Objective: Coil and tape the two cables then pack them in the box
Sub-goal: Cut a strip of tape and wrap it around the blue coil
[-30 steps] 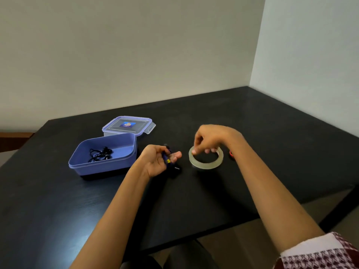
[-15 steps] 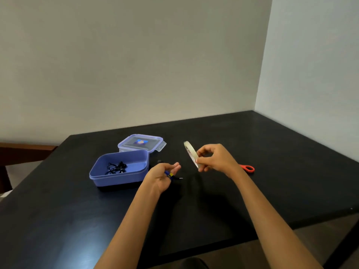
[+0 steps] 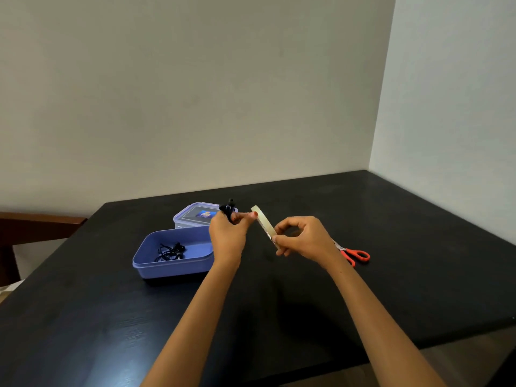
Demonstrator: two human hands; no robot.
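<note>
My left hand [image 3: 227, 236] grips a small coiled black cable [image 3: 228, 208] that sticks up above its fingers, and its fingertips reach toward the tape roll. My right hand [image 3: 301, 238] holds the clear tape roll [image 3: 264, 222] on edge above the table, close beside the left hand. The open blue box [image 3: 150, 254] stands at the left of the hands with a black coiled cable [image 3: 170, 251] lying inside it.
The box's lid [image 3: 190, 215] lies flat behind the box. Red-handled scissors [image 3: 356, 256] lie on the black table [image 3: 391, 247] to the right of my right wrist. Walls close the table's back and right sides. A wooden piece of furniture [image 3: 33, 227] shows at far left.
My right hand lifted the tape roll off the table and turned it on edge. My left hand rose with the cable and came up close to the roll.
</note>
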